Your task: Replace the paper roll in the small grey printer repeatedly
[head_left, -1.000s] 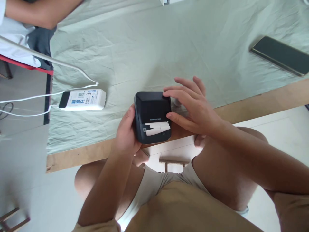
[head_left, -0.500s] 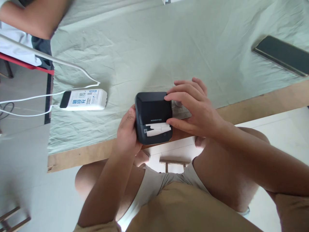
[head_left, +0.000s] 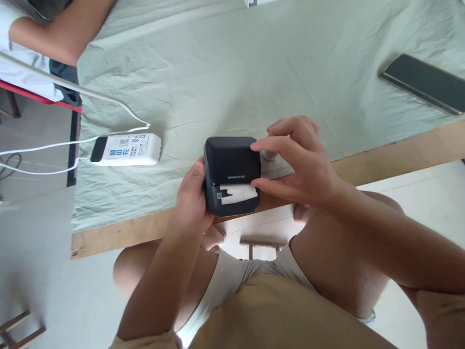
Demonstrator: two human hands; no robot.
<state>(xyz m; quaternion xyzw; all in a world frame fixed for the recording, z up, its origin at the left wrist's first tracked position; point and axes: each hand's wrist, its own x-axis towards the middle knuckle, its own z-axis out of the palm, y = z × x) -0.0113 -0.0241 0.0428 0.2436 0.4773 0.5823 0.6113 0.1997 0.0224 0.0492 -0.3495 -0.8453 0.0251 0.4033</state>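
Observation:
A small black label printer (head_left: 231,162) rests at the near edge of the table, with a strip of white paper (head_left: 238,194) coming out of its front slot. My left hand (head_left: 191,198) is wrapped round the printer's left side. My right hand (head_left: 301,165) pinches its right side, index fingertip on the top right corner and thumb at the end of the paper strip, the other fingers curled. A small pale round object (head_left: 269,154) lies half hidden behind my right fingers.
A pale green cloth (head_left: 218,72) covers the table, leaving a bare wooden edge (head_left: 399,150). A white power bank (head_left: 125,150) with white cables (head_left: 109,102) lies at the left. A dark phone (head_left: 423,82) sits far right. Another person's arm (head_left: 61,29) is top left.
My right fingers have curled up from lying flat over the printer's top into a pinch at its right side. The left hand and printer have barely moved.

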